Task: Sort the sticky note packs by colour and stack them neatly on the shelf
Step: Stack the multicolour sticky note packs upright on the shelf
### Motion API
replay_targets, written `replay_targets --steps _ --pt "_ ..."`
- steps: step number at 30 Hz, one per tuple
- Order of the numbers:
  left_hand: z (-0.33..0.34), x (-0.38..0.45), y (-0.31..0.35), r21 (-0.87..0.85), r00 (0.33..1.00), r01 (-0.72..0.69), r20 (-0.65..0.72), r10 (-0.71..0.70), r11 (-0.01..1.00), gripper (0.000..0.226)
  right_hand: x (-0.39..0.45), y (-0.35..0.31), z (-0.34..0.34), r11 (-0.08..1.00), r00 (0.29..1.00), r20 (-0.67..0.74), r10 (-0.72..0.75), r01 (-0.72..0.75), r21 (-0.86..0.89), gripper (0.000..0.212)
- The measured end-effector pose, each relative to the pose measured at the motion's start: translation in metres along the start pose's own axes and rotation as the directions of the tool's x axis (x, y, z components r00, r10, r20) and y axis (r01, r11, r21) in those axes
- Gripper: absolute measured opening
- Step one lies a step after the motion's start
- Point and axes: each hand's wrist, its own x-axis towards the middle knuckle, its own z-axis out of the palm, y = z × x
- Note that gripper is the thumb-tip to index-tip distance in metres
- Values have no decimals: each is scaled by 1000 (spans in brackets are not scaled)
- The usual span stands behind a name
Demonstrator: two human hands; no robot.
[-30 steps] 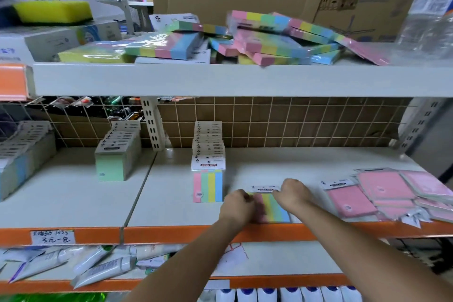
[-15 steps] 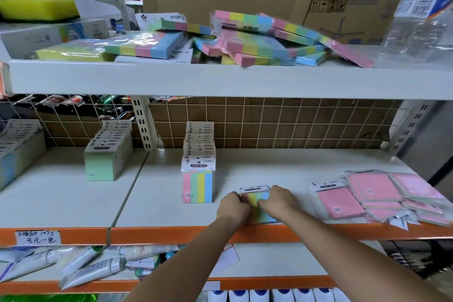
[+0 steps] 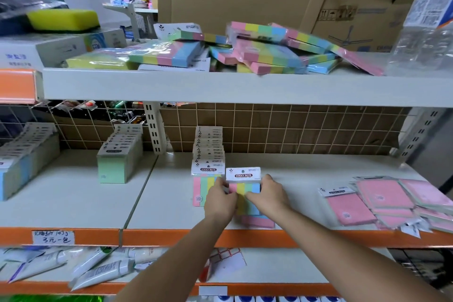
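Observation:
A rainbow-striped sticky note pack with a white "STICKY NOTE" header stands upright near the front of the middle shelf. My left hand grips its left edge and my right hand grips its right edge. Just to its left runs a row of upright rainbow packs, reaching back to the grid wall. Loose rainbow packs lie jumbled on the top shelf. Flat pink packs are piled at the right of the middle shelf. A row of green packs stands further left.
Blue packs stand in a row at the far left. A yellow sponge and a cardboard box are up top, with a plastic-wrapped bundle at right. Tubes lie on the lower shelf.
The rainbow pack lay flat under both hands a second ago; now both hands have tipped it up so it stands upright beside the rainbow row.

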Motion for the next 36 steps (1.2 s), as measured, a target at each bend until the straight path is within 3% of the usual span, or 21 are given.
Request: replay_targets --steps 10,16,26,28,33,36 --pt "-45 17 -38 128 993 -26 -111 41 991 17 -4 -41 47 995 994 41 -99 98 21 43" --pt "-63 30 -50 157 992 -3 -121 23 988 16 -1 -57 63 988 987 48 -154 156 -19 38" --pt "-65 38 -54 199 982 -99 -140 128 975 7 0 -61 69 982 988 10 -156 156 -105 40" --pt "-65 36 -55 210 978 -111 -150 144 971 11 -1 -60 70 979 986 -4 -167 165 -121 40" --pt "-69 34 -60 275 990 -39 -123 76 961 50 -3 -59 69 968 988 15 -156 156 -195 40" --pt "-69 33 -63 421 998 -24 -46 48 907 39 -6 -54 73 955 992 59 -113 125 -269 47"
